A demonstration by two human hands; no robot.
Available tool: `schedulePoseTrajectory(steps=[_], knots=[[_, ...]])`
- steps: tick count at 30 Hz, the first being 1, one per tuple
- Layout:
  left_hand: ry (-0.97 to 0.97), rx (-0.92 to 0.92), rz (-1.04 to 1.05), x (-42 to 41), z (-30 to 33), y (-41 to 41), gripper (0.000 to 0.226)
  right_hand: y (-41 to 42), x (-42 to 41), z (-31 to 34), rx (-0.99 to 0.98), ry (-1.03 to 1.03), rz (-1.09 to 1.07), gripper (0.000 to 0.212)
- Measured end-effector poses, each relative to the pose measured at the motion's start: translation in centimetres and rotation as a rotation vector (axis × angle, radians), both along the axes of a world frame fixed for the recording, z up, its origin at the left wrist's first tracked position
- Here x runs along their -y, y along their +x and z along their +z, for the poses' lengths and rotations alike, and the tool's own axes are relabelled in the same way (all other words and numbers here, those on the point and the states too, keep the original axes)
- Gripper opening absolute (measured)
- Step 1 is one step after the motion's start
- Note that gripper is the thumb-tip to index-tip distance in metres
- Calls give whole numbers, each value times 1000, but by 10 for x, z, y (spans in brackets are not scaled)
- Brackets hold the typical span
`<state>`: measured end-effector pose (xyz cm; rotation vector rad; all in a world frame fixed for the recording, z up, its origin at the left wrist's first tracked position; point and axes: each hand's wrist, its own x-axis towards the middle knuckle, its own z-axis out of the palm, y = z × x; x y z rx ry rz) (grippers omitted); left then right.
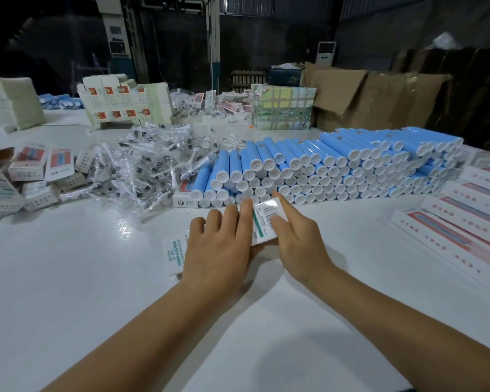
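Note:
A white printed toothbrush box (265, 222) with a barcode label lies tilted on the white table (82, 278), just in front of a stack of blue toothbrush handles (337, 171). My left hand (221, 247) lies over the box's left part with its fingers straight on top. My right hand (297, 236) is at the box's right side, forefinger stretched along its edge and thumb pressing its top. A white flat carton piece (173, 254) printed "SONIC ELECTRIC" sticks out from under my left hand.
A heap of brush heads (142, 171) in clear bags lies left of the blue handles. Small boxes (34, 168) are scattered far left. Finished white boxes (461, 224) lie in rows at the right. Flat cartons (125, 103) and brown cardboard (379, 97) stand behind.

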<state>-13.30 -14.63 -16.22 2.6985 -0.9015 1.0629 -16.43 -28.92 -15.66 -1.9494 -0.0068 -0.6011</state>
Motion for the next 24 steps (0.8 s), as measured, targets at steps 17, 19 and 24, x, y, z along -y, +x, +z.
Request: schedulePoseTrajectory(steps=[17,19,24], knots=[[34,-122,119,1,6,8,78,0,-9,-4,68,-109,-99,39],[73,-117,134,1,4,9,79,0,-8,-4,104,-204,-107,37],[-179,-186,-21,2,13,15,74,0,-14,2,137,21,45,43]])
